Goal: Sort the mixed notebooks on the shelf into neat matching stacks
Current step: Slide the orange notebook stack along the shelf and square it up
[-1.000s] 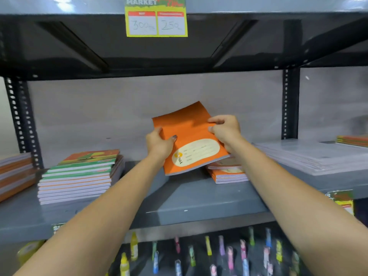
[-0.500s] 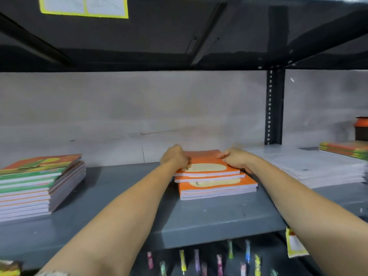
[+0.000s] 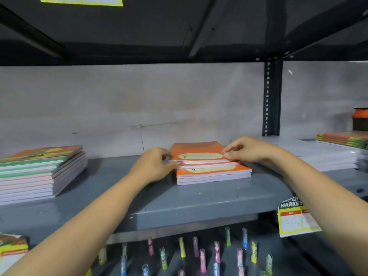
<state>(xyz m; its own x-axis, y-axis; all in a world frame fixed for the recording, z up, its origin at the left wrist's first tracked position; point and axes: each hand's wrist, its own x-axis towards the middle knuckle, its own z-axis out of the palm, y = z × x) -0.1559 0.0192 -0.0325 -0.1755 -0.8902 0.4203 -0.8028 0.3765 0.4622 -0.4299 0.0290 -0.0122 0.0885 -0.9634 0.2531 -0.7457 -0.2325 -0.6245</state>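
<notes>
A short stack of orange notebooks (image 3: pixel 211 172) lies in the middle of the grey shelf (image 3: pixel 179 204). Its top orange notebook (image 3: pixel 197 149) sits a little further back and left than the ones below. My left hand (image 3: pixel 155 166) touches the stack's left edge with its fingertips. My right hand (image 3: pixel 247 149) pinches the top notebook's right front corner. A taller mixed stack of green and orange notebooks (image 3: pixel 39 172) stands at the shelf's left end.
White paper pads (image 3: pixel 326 158) and a low stack of orange-green notebooks (image 3: pixel 342 139) lie to the right, past a black upright post (image 3: pixel 271 98). A price tag (image 3: pixel 294 218) hangs from the shelf's front edge. Several coloured pens (image 3: pixel 199 253) hang below. The upper shelf is close overhead.
The orange notebook that both hands held up in the air now lies on top of the orange stack. My hands have come down to its two sides.
</notes>
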